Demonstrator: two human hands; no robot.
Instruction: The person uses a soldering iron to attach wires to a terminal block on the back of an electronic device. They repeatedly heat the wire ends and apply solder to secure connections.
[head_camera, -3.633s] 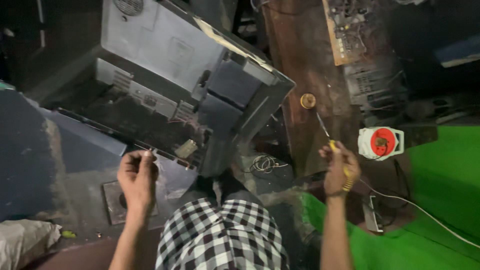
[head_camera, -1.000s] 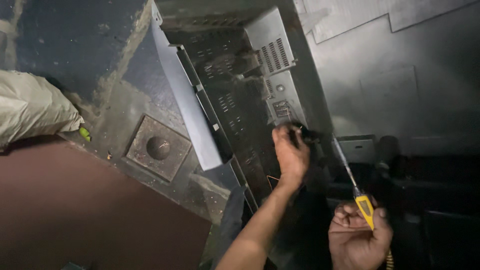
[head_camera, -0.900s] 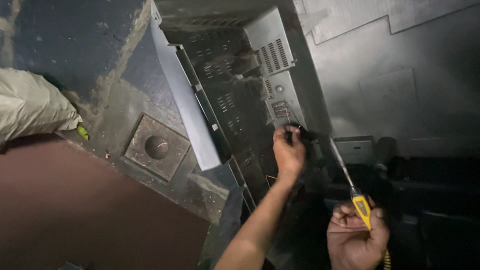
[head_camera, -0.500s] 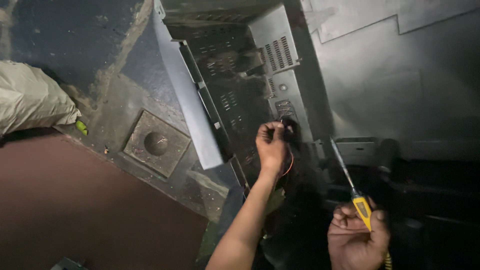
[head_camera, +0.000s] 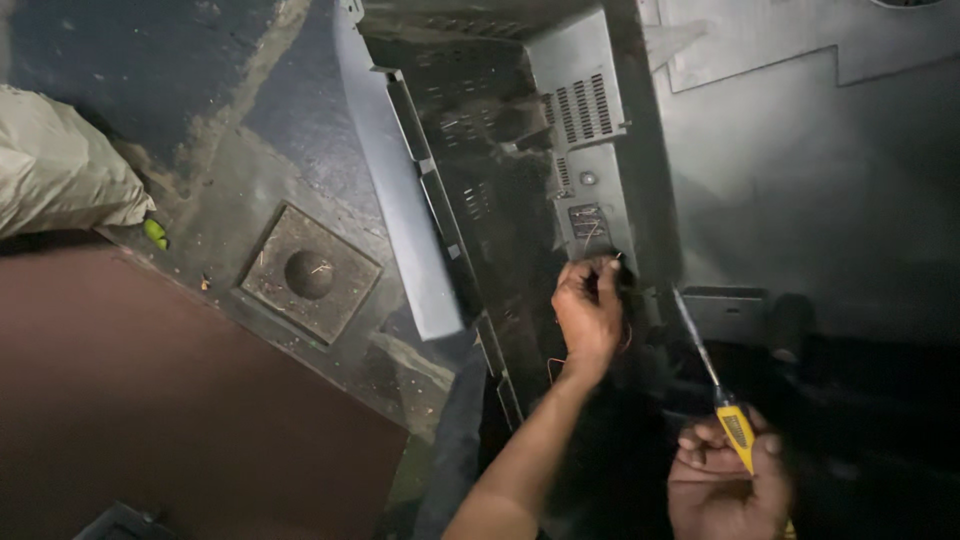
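Left hand (head_camera: 588, 315) shifted lower on grey casing (head_camera: 590, 160), screwdriver (head_camera: 712, 385) just right

Yellow-handled screwdriver (head_camera: 722, 400), tip up-left.

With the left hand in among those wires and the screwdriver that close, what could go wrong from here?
1. The left hand grips thin wires inside the dark, dusty grey appliance casing; a hard tug might snap them.
2. The yellow-handled screwdriver in the right hand points its tip near the left fingers; a slip could jab them.
3. The cavity is poorly lit, so sharp edges may go unseen.
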